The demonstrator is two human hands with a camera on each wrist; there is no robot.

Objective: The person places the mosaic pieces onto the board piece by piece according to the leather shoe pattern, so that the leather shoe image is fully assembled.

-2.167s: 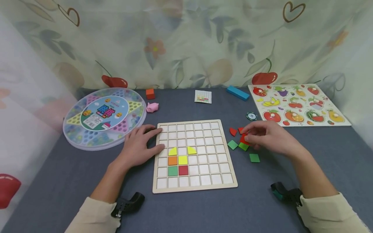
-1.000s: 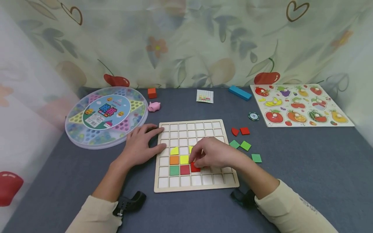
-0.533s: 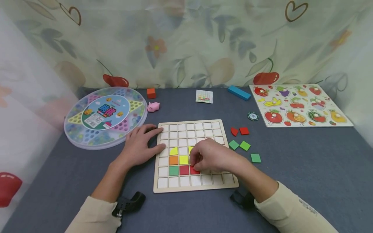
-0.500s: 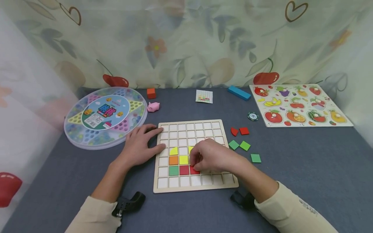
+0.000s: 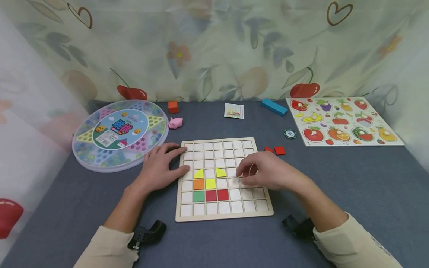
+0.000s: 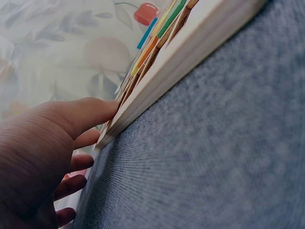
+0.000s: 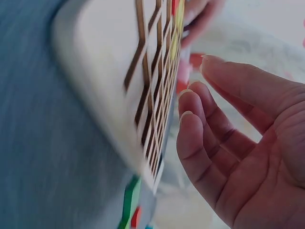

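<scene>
A wooden grid board [image 5: 254, 214] lies at the table's middle. It holds two yellow quarter-rounds [image 5: 199, 173], an orange tile [image 5: 199, 184], a yellow tile [image 5: 210, 184], a green tile [image 5: 199, 196] and two red tiles [image 5: 216, 195]. My left hand [image 5: 161, 167] rests flat on the table, its fingers and thumb [image 6: 81, 117] against the board's left edge [image 6: 190, 52]. My right hand [image 5: 264, 173] hovers over the board's right side with relaxed fingers [image 7: 200, 124] and holds nothing. Loose red pieces [image 5: 279, 150] lie just right of the board. The right hand hides the green tiles.
A round marble game box [image 5: 118, 132] sits at the left, with an orange cube [image 5: 172, 107] and a pink pig [image 5: 175, 123] beyond it. A pattern card [image 5: 234, 111], a blue block [image 5: 274, 107], a chip [image 5: 289, 133] and a fruit puzzle [image 5: 342, 121] lie at the back right. A flowered curtain closes the back.
My right hand carried a red tile from the loose pile to the board, set it beside the other red tile, let go and drew back to the right. The left hand stayed put.
</scene>
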